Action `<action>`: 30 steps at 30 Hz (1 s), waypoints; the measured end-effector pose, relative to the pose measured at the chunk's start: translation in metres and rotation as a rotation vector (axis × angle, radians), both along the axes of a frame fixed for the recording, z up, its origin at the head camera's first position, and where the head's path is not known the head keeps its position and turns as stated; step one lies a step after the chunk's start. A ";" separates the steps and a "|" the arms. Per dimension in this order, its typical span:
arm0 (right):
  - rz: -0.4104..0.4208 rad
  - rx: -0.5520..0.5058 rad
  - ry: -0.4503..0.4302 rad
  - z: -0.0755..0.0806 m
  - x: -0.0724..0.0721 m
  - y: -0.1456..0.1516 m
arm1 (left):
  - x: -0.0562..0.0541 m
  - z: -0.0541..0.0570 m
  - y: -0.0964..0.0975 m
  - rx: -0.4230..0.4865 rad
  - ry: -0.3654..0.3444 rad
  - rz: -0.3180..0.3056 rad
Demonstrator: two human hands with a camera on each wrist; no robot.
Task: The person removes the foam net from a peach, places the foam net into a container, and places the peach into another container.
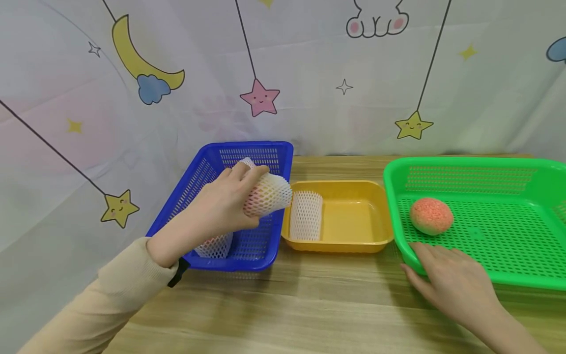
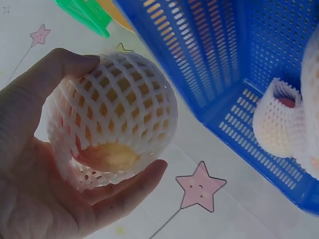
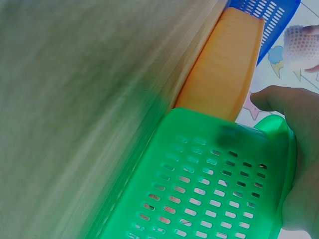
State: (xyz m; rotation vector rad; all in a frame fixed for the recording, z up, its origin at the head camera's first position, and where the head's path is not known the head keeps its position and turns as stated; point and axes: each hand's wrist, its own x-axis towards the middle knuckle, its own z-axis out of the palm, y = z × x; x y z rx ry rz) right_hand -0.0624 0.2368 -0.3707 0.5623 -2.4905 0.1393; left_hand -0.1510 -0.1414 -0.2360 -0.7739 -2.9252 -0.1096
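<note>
Left hand [image 1: 227, 196] raised over a rectangular blue plastic basket [image 1: 254, 246]. Its fingers and thumb hold, from opposite sides, a round red-and-yellow fruit in a white foam net sleeve [image 1: 269, 194]. From the head view, this bundle hangs near the basket's right rim, the net's loose end pointing towards a shallow yellow plastic tray [image 1: 349, 216]. The left wrist view shows bare skin through the net's open end.

In the blue basket: more net-wrapped fruit [image 2: 274, 119], partly hidden by the arm in the head view; count uncertain.

Yellow tray sits between the two baskets. At its left end lies a white foam net tube [image 1: 306, 216].

Right hand [image 1: 455, 280] at the near left corner of a rectangular green plastic basket [image 1: 499, 246]. It grips the rim, fingers over the inner side, thumb outside; fingertips partly hidden. Just beyond them, inside, sits a bare pinkish-orange round fruit [image 1: 431, 216].

All three containers stand on a wood-grain table [image 1: 309, 295]. Behind, a pale fabric backdrop [image 1: 309, 128] printed with stars and a moon. Beige sleeve [image 1: 97, 305] on the left arm, black band [image 1: 179, 273] at the wrist.
</note>
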 end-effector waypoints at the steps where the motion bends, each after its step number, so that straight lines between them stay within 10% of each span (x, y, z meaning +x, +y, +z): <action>1: 0.001 -0.002 0.004 0.000 0.000 0.000 | 0.002 0.000 0.002 0.009 0.006 -0.007; 18: -0.005 0.003 0.002 0.000 0.000 0.000 | 0.032 -0.004 0.023 0.209 0.034 -0.154; 30: -0.027 0.002 -0.033 0.001 0.001 0.000 | 0.036 -0.012 0.028 0.312 -0.027 -0.137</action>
